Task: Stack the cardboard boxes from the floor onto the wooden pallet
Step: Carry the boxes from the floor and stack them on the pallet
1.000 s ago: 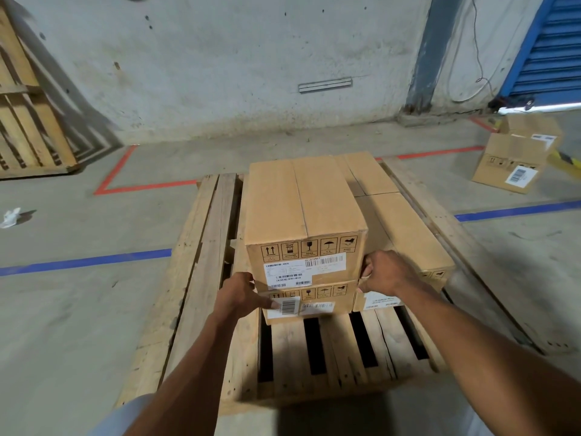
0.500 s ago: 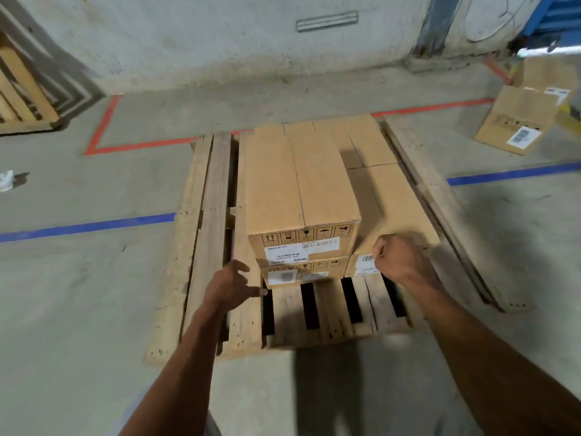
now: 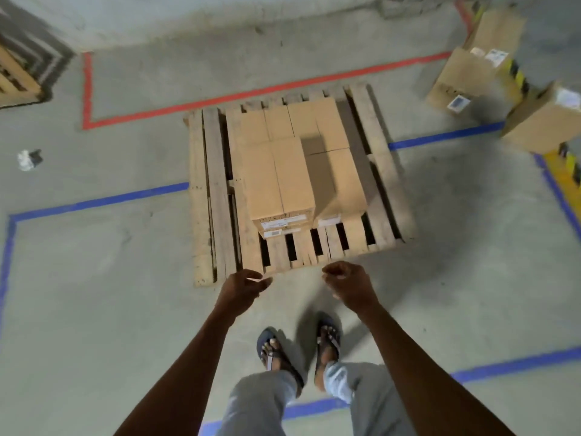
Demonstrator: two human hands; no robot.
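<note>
Concrete floor (image 3: 119, 278) fills the head view, marked with red tape (image 3: 251, 92) and blue tape (image 3: 100, 201). At centre lies the wooden pallet (image 3: 217, 196), its slats running toward the viewer. Cardboard boxes sit on its middle: a top box (image 3: 276, 180) stacked on a lower box (image 3: 276, 233) at the near left, a single-height box (image 3: 338, 184) touching them on the right, and two more boxes (image 3: 295, 121) behind. White labels (image 3: 284, 219) face the viewer on the near ends (print too blurred to read). Further cardboard boxes rest on the floor at upper right: one (image 3: 471, 70) bearing white labels and one (image 3: 547, 118) cut by the frame edge. Another wooden pallet (image 3: 15, 77) shows at upper left, and a crumpled white scrap (image 3: 26, 158) lies on the floor at left. Both arms reach forward, short of the pallet's near edge. The left hand (image 3: 242, 289) and the right hand (image 3: 349, 283) hang with loosely curled fingers, holding nothing and touching no box. Below, two feet in sandals (image 3: 276, 354) stand on the floor, under grey trouser legs (image 3: 261, 401).
</note>
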